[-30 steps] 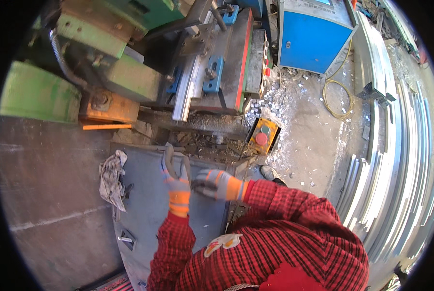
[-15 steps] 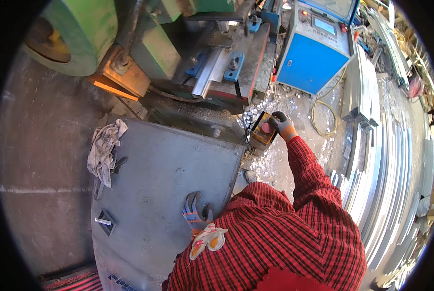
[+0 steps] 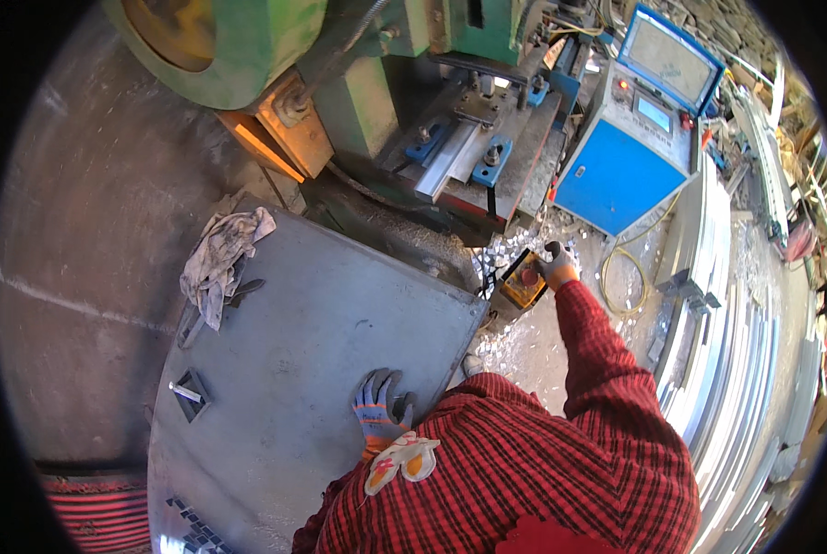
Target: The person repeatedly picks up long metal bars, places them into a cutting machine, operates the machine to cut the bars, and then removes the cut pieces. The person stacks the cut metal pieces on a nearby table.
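Left hand (image 3: 379, 409), in a grey, blue and orange glove: flat on the grey sheet-metal worktable (image 3: 284, 369), fingers spread, holding nothing. Right hand (image 3: 555, 263), gloved alike: arm stretched out, fingers curled on the yellow control box with a red button (image 3: 522, 280), which sits on the littered floor just beyond the table's far corner. Dirty white rag (image 3: 219, 258): at the table's left edge. Green press machine (image 3: 358, 83): behind. Blue control cabinet (image 3: 627, 157): beside the press.

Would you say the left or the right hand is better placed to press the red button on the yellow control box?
Right: the right hand already touches the yellow control box; the left hand rests on the grey table.
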{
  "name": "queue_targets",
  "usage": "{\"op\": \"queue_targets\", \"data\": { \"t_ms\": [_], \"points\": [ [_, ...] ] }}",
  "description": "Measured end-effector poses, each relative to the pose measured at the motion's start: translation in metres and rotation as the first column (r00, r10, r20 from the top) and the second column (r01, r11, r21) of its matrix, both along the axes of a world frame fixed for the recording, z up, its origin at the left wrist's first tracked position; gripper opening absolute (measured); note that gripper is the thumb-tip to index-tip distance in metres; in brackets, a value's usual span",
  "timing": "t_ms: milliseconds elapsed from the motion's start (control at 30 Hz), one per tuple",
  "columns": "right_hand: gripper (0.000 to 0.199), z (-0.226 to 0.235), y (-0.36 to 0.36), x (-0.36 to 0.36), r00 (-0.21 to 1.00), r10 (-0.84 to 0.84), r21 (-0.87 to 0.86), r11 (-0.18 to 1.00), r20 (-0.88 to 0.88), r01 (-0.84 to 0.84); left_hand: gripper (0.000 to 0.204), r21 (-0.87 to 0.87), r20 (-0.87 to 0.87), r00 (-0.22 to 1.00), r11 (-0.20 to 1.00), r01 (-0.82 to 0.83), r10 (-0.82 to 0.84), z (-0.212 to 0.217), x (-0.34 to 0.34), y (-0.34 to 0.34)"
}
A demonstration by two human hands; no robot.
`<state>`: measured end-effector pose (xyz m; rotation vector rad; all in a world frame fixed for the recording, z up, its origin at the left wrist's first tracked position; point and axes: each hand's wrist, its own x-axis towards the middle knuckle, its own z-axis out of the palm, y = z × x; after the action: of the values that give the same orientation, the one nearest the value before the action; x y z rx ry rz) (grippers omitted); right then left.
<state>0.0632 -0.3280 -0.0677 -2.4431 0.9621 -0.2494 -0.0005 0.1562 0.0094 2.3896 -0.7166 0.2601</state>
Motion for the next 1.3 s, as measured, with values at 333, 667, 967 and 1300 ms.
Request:
{"op": "queue_targets", "data": {
  "t_ms": [333, 667, 967, 1300],
  "points": [
    [0.035, 0.082, 0.198, 0.007, 0.808, 0.354, 0.002, 0.915, 0.471, -0.403, 0.059, 0.033, -0.032, 0.999, 0.999, -0.036, 0.037, 0.014, -0.003, -0.005],
    [0.027, 0.083, 0.197, 0.010, 0.756, 0.414, -0.049, 0.889, 0.507, -0.455, 0.058, 0.051, -0.012, 1.000, 0.999, -0.010, 0.010, 0.019, -0.001, 0.000],
    [0.025, 0.007, 0.019, -0.013, 0.897, -0.114, 0.135, 0.989, 0.427, 0.061, 0.054, 0.067, 0.009, 1.000, 0.997, 0.025, -0.026, 0.015, 0.003, -0.001],
    [0.049, -0.054, -0.019, -0.019, 0.963, -0.094, 0.613, 0.786, 0.251, -0.083, 0.058, 0.064, 0.013, 0.998, 0.996, 0.055, -0.056, 0.013, 0.005, 0.000]
  ]
}}
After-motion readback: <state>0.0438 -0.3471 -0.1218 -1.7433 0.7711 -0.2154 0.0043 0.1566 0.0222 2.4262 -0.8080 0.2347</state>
